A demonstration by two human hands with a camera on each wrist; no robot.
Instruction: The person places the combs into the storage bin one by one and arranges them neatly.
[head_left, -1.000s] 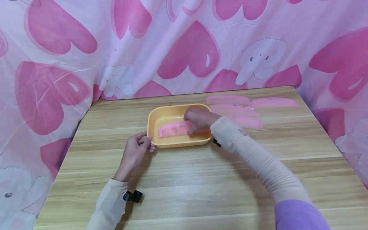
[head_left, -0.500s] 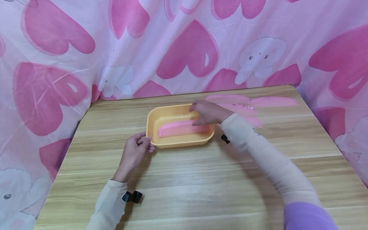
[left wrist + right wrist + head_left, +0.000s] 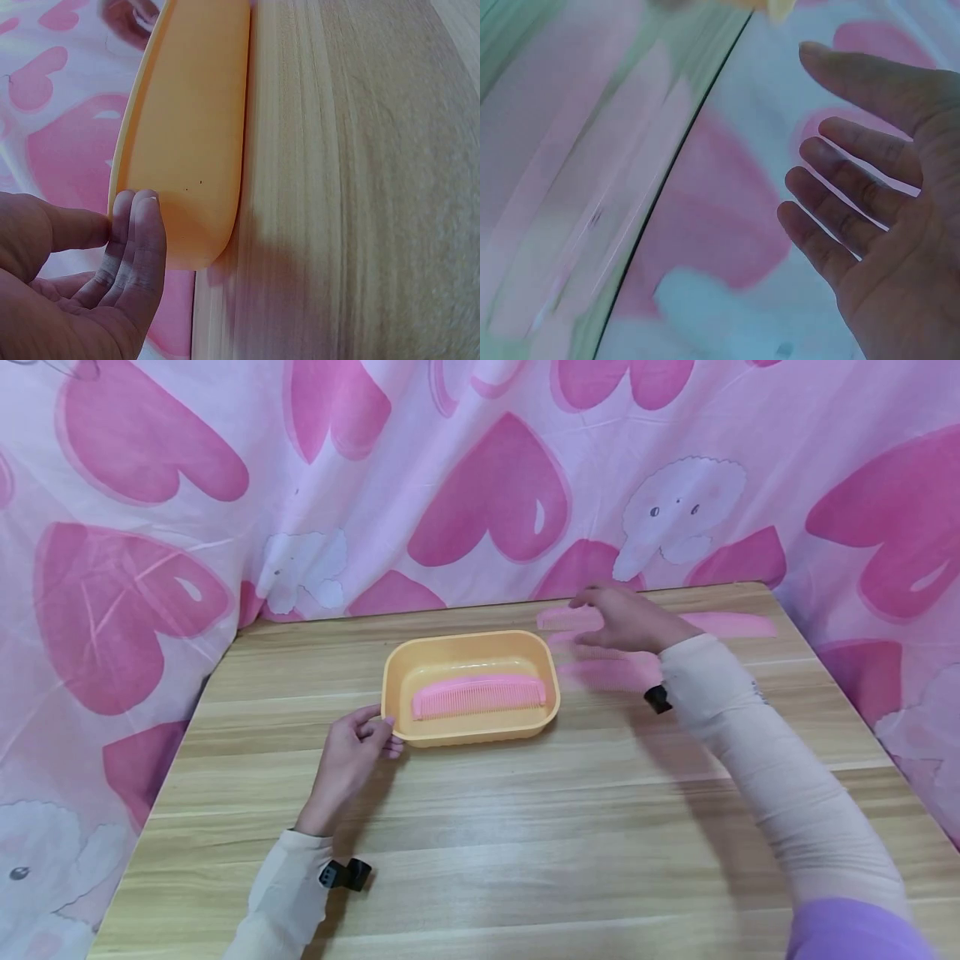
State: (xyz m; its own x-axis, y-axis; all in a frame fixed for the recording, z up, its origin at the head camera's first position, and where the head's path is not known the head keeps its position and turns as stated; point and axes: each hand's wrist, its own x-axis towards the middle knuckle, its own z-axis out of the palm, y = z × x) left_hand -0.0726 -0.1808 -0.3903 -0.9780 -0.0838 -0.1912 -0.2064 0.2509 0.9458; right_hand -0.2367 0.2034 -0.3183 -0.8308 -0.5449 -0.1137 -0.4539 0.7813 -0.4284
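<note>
A yellow-orange plastic basin (image 3: 472, 737) stands on the table with one pink comb (image 3: 480, 695) lying flat inside. At its near left corner my left hand (image 3: 351, 756) pinches the rim, and in the left wrist view the fingers (image 3: 146, 232) press the outer wall. Over the pink combs at the back right hovers my right hand (image 3: 633, 620), holding nothing. In the right wrist view its fingers (image 3: 840, 187) are spread and relaxed. Beneath and around this hand lie a front comb (image 3: 611, 672), a far right comb (image 3: 731, 625) and a back comb (image 3: 562, 618); others are partly hidden.
The wood-grain table (image 3: 480, 843) ends at the back against a pink heart-patterned curtain (image 3: 487, 485), which also hangs at both sides. A small black camera (image 3: 347, 873) sits at the left wrist.
My right hand has let go of the comb inside the basin, lifted out and moved right and back over the other combs. My left hand has stayed at the basin's corner.
</note>
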